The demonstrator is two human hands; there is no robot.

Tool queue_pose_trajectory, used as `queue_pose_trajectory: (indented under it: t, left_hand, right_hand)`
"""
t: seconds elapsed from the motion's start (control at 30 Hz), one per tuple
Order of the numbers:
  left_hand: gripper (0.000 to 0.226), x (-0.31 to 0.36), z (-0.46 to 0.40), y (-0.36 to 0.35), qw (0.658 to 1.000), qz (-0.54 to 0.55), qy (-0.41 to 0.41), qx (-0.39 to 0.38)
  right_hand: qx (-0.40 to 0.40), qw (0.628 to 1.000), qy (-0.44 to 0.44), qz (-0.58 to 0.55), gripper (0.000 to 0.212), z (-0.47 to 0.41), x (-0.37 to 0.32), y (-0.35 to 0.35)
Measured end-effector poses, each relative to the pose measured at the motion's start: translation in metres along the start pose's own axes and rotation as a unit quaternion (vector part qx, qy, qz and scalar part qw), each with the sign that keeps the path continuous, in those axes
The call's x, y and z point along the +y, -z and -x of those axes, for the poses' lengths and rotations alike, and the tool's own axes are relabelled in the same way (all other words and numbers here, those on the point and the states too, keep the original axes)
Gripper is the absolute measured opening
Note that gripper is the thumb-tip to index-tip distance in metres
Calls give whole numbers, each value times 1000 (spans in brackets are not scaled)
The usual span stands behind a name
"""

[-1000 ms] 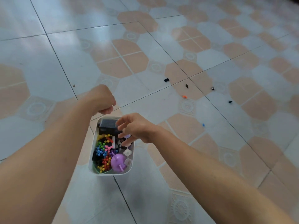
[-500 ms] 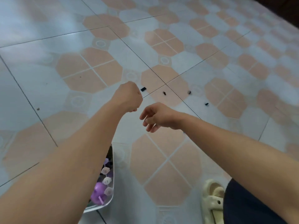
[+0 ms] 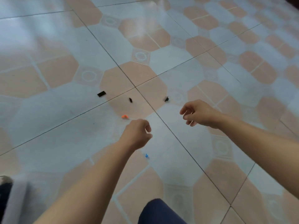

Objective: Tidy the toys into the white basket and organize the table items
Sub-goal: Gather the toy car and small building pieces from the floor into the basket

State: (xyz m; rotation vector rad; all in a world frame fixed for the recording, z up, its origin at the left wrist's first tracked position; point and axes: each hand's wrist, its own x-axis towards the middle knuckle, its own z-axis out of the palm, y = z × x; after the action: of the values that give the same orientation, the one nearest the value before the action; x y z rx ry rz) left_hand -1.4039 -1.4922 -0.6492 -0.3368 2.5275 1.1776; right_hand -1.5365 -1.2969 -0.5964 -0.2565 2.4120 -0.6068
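Head view: tiled floor (image 3: 64, 126) scattered with small, perhaps plastic, pieces (image 3: 101, 94)

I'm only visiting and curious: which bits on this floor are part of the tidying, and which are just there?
Part of the job:
orange piece
blue piece
flat black piece
two small black pieces
left hand, right hand

Just there:
tiled floor
person's dark-clothed knee

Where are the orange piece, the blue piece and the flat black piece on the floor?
orange piece (image 3: 124, 116), head view, its middle.
blue piece (image 3: 146, 155), head view, its middle.
flat black piece (image 3: 101, 94), head view, top face.
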Motion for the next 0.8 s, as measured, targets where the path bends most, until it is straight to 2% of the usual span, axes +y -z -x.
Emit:
queue_pose_trajectory:
  t: [0.13, 0.23, 0.37, 0.47, 0.53, 0.63, 0.67, 0.73, 0.8]
  left_hand:
    - [31, -7, -20, -56, 994, -84, 20, -67]
    - [38, -16, -25, -86, 984, -151, 26, -94]
    - [28, -19, -34, -95, 979, -177, 2, -100]
    - [16, -18, -44, -92, 980, -181, -13, -83]
    - [22, -17, -52, -87, 988, -141, -2, -55]
    - [27, -14, -64, -70, 999, 3, 54, 4]
    - [28, -13, -68, -64, 994, 78, 79, 26]
    - [32, -12, -75, -49, 963, 220, 129, 81]
    - [33, -19, -83, -33, 941, 250, 160, 164]
  right_hand:
    - [86, 994, -40, -50, 16, -43, 65, -1]
    - [130, 990, -54, -22, 29, -68, 95, -13]
    - [152, 987, -53, 4, 41, -87, 114, -25]
    - [147, 988, -46, 10, 39, -98, 119, -32]
    - [150, 988, -33, 26, 30, -103, 116, -34]
    - [137, 988, -27, 61, 10, -110, 106, -33]
    - [133, 990, -33, 36, 12, -111, 103, -32]
    - [129, 985, -46, -104, 19, -115, 90, -31]
    - [136, 965, -47, -218, 22, -122, 73, -30]
